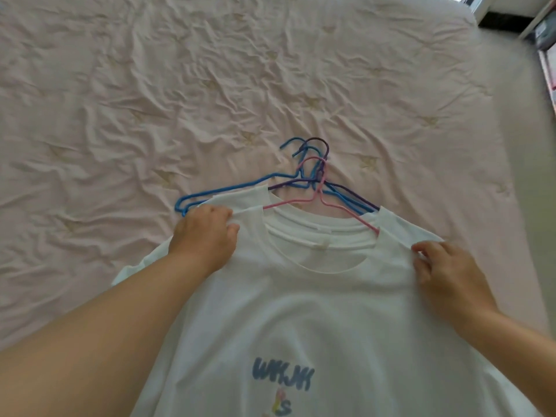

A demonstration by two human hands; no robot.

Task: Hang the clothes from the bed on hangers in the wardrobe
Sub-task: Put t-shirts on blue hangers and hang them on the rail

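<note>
Printed white T-shirt (301,311) lies flat on the bed (120,85), soft cotton, ribbed collar up. Left hand (204,236) pinches one shoulder seam, right hand (445,269) pinches the other, both grips closed on fabric, likely squaring it over the pink hanger (316,194) threaded through the neck. Thin blue and purple hangers (228,188) stack beneath, hooks bunched together on wrinkled pink sheet.

A big bed (210,85) fills almost the whole view, covered with a pale pink sheet (391,70) that is full of wrinkles and has small faded shapes on it. Soft daylight falls on it. In the top right corner, past the bed's edge, stands some white furniture (538,22), too blurred to tell what it is.
</note>
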